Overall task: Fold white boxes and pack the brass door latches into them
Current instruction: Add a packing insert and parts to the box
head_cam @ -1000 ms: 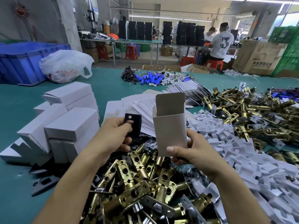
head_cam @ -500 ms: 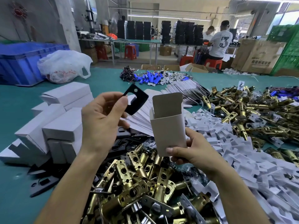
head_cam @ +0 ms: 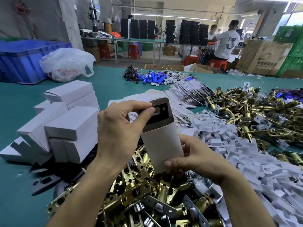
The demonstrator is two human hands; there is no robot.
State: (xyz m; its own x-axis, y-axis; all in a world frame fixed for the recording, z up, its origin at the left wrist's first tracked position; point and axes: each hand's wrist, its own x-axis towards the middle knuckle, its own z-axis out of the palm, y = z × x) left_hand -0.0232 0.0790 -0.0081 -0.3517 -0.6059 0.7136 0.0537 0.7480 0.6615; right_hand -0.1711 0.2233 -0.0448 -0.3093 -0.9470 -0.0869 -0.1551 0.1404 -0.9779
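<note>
My right hand [head_cam: 190, 159] grips the bottom of an upright white box [head_cam: 161, 143] whose top flap stands open. At the box's mouth my left hand [head_cam: 119, 126] pinches a black strike plate [head_cam: 159, 114], which is partly inside the opening. A heap of brass door latches [head_cam: 144, 199] lies on the table right under my hands. Another heap of brass latches [head_cam: 255, 110] lies at the right.
Closed white boxes [head_cam: 68, 122] are stacked at the left, with black plates [head_cam: 44, 182] lying in front of them. Flat box blanks [head_cam: 185, 95] fan out behind, small white inserts [head_cam: 237, 149] cover the right side. Blue parts [head_cam: 154, 78], a plastic bag [head_cam: 65, 64] and a blue crate [head_cam: 24, 59] sit farther back.
My left hand lifted the black plate from beside the latch heap, carried it right and is now putting it into the box's open top. The right hand kept holding the box.
</note>
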